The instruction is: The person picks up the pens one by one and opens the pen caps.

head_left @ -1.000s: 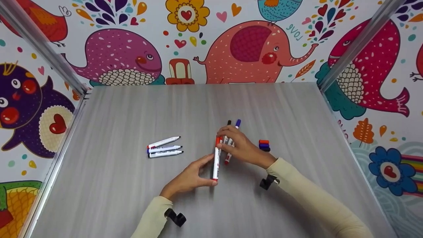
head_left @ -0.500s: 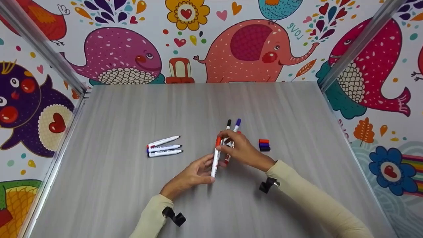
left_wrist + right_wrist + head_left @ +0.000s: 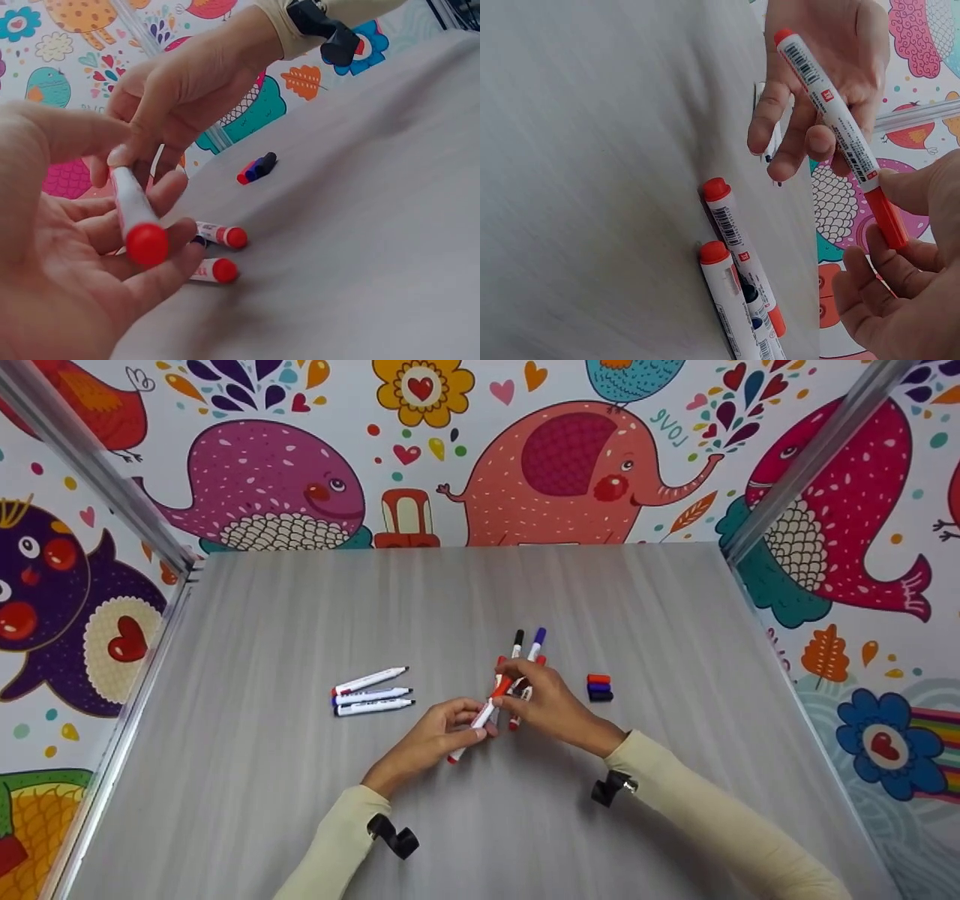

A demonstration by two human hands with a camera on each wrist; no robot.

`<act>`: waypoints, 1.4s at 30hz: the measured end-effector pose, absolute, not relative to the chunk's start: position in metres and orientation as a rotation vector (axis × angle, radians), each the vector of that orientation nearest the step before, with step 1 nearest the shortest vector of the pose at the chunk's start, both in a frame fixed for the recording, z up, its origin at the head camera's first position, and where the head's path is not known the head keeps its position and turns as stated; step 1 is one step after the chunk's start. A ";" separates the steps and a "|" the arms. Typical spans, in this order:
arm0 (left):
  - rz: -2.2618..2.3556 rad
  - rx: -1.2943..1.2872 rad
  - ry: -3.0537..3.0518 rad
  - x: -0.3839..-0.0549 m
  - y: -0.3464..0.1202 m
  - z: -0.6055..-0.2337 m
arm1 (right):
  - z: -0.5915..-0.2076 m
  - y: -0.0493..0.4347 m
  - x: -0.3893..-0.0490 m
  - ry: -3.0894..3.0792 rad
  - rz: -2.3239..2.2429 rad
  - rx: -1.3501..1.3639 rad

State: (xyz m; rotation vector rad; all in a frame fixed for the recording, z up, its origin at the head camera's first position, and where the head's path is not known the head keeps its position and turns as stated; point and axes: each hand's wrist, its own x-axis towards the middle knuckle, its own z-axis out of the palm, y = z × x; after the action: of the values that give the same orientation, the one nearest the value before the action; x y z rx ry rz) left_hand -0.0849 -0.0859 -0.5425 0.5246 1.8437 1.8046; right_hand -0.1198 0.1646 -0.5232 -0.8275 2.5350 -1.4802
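Observation:
A white marker [image 3: 466, 743] with a red cap [image 3: 502, 687] slants between the two hands above the table. My right hand [image 3: 555, 701] pinches it at the cap, with thumb and fingertips around the red part. My left hand [image 3: 424, 746] holds the barrel, thumb across it and fingers behind; its red end plug [image 3: 147, 244] points toward the left wrist camera. Below the right hand lie several more markers, among them a black-capped one [image 3: 518, 638], a blue-capped one [image 3: 538, 637] and red-ended ones [image 3: 735, 232], partly hidden by the fingers.
Left of the hands, three uncapped white markers [image 3: 373, 695] lie side by side on the grey table [image 3: 300, 615], dark tips to the right. Beyond the right hand sit three loose caps, red [image 3: 598, 679], blue [image 3: 600, 688] and black [image 3: 601, 697]. Patterned walls stand behind.
The held marker has swung from nearly upright in the head view to a slant, its plug end moving left. My left thumb has slid from that end up the barrel.

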 end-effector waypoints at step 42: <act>1.098 0.832 2.466 -0.102 -0.059 -0.520 | -0.540 0.185 -0.099 2.738 -1.125 -0.914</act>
State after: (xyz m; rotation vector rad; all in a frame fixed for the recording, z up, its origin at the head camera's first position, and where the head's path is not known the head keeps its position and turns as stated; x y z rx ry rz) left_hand -0.1021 -0.0593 -0.5199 0.8317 2.4662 1.0984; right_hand -0.0985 0.1846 -0.5397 -0.9145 2.7375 -1.1254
